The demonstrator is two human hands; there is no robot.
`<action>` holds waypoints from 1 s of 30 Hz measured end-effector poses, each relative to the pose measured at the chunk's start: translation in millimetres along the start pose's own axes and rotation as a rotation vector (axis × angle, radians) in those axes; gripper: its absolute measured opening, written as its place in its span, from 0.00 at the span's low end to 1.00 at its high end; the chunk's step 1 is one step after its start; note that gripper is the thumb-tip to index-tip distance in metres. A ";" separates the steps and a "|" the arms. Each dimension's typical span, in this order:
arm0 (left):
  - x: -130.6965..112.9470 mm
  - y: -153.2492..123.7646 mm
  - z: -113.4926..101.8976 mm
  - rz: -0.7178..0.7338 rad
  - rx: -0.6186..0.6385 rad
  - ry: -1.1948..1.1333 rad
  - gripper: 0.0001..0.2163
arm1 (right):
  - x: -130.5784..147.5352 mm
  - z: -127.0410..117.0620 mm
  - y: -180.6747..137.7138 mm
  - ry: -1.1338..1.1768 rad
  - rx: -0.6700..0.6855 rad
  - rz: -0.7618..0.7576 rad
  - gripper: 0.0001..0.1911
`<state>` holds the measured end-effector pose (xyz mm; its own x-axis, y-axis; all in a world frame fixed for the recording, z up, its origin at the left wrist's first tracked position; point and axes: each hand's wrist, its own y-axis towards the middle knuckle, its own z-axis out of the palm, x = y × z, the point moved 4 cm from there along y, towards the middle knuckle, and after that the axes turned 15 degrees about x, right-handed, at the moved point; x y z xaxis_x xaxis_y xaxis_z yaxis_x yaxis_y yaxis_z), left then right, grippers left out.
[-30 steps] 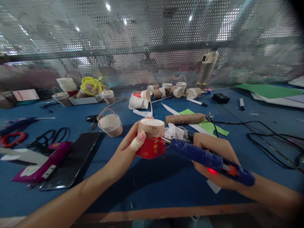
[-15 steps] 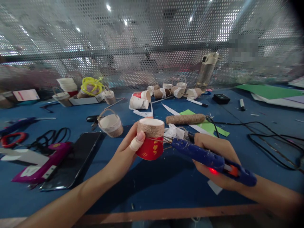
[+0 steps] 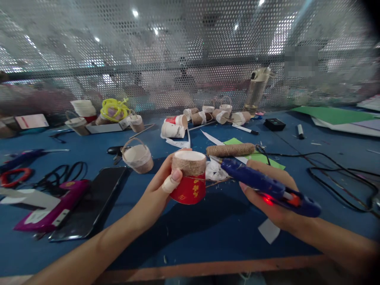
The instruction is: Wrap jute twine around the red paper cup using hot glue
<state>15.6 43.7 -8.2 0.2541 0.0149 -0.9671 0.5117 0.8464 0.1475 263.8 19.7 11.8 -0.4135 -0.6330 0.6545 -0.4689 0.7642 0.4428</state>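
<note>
My left hand (image 3: 162, 180), its thumb wrapped in a pale bandage, is closed around a red paper cup (image 3: 190, 190). Brown twine (image 3: 189, 166) covers the band below the cup's white rim, and gold characters mark the red part. In my right hand (image 3: 267, 186) is a blue glue gun (image 3: 252, 176) with a red light glowing underneath. Its metal nozzle points left at the cup's side, a small gap away. Beneath the nozzle, white lace (image 3: 216, 170) lies on the table, partly hidden by the glue gun.
A roll of twine (image 3: 230, 149) rests on green paper behind the glue gun. A small twine basket (image 3: 138, 157) stands left of the cup. At left lie a black phone (image 3: 92, 202) and a magenta device (image 3: 56, 206). Several cups and a bottle (image 3: 255, 91) stand near the mesh panel.
The glue gun has moved up and slightly right, its nozzle away from the cup's side. The cup stays in my left hand, a little lower in view.
</note>
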 end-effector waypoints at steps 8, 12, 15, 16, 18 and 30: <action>7.5 1.4 4.5 -0.056 0.141 0.032 0.25 | -4.1 17.8 4.4 0.371 0.067 0.105 0.21; 9.7 2.5 4.0 -0.042 0.175 0.063 0.22 | -6.7 23.8 2.6 0.472 0.048 0.136 0.20; 9.1 3.5 4.1 -0.034 0.165 0.092 0.21 | -6.5 24.3 1.7 0.452 0.058 0.128 0.16; 8.3 4.0 4.8 -0.032 0.167 0.109 0.19 | -6.5 24.1 1.7 0.435 0.062 0.120 0.14; 6.0 5.1 6.6 -0.017 0.166 0.117 0.19 | -7.2 23.5 1.9 0.418 0.068 0.108 0.11; 4.6 7.3 7.8 -0.094 0.095 0.109 0.18 | -1.6 16.3 7.8 0.528 0.030 0.154 0.09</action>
<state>26.9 45.7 -9.9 0.1140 -0.0001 -0.9935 0.6052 0.7930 0.0694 248.1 24.6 4.2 -0.0344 -0.3602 0.9323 -0.4590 0.8343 0.3054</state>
